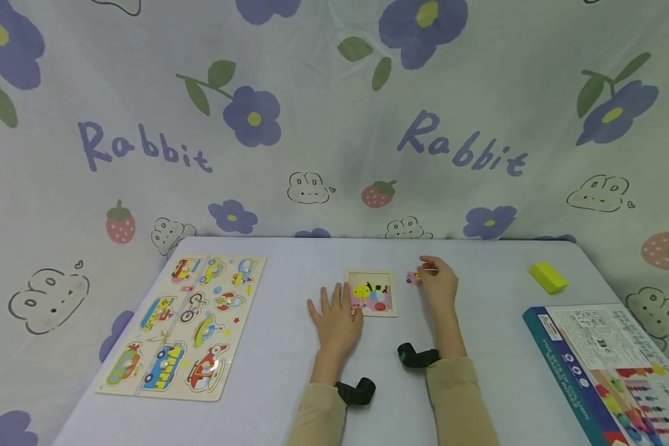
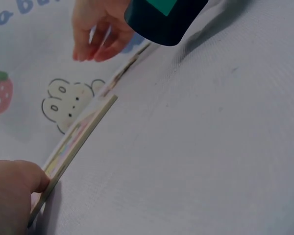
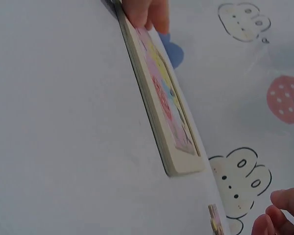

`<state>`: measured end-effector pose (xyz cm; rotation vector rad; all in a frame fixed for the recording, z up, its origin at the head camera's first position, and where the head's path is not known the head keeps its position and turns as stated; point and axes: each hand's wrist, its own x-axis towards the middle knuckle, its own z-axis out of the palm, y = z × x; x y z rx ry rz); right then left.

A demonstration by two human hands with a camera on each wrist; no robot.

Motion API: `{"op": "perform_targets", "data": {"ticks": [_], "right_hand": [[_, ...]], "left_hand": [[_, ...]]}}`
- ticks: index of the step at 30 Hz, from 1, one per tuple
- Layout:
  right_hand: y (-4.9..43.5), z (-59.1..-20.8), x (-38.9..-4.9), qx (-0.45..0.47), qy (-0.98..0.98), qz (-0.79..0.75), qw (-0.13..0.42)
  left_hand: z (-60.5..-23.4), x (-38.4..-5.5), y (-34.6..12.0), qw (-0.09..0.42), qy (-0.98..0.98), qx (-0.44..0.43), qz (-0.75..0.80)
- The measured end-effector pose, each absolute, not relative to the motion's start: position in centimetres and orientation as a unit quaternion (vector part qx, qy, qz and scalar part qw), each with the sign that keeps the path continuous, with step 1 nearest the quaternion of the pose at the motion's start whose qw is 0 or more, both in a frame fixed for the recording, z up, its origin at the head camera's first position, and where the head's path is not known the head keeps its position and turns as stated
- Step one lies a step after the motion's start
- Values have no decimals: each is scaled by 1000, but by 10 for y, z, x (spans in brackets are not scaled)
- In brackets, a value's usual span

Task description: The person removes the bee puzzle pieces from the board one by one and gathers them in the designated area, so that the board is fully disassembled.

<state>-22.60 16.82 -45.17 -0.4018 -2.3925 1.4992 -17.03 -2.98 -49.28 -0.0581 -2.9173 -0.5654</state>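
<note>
A small square wooden jigsaw tray (image 1: 370, 314) lies in the middle of the table, its lower part filled with pink picture pieces showing a yellow figure. My left hand (image 1: 337, 319) rests on the tray's left side with fingers spread; in the left wrist view its thumb (image 2: 36, 177) touches the frame edge. Just right of the tray lies a loose pink jigsaw piece (image 1: 412, 279). Above and beside that piece hovers my right hand (image 1: 439, 288), fingers loosely bent. The right wrist view shows its fingertips (image 3: 279, 198) apart from the loose piece (image 3: 214, 219), with nothing between them.
A large wooden vehicle puzzle board (image 1: 231, 347) lies at the left. Toward the right are a yellow block (image 1: 549, 277) and a flat printed box (image 1: 607, 341). Behind the table's far edge hangs a cloth (image 1: 323, 136) with flowers and rabbits.
</note>
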Motion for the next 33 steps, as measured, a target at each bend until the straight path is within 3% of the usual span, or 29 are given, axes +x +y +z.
{"op": "perform_targets", "data": {"ticks": [15, 33], "right_hand": [[115, -449, -222, -20, -868, 493, 47], [98, -457, -220, 99, -917, 385, -7]], "left_hand": [[-493, -171, -30, 77, -980, -15, -183], [-493, -171, -31, 89, -979, -24, -182]]}}
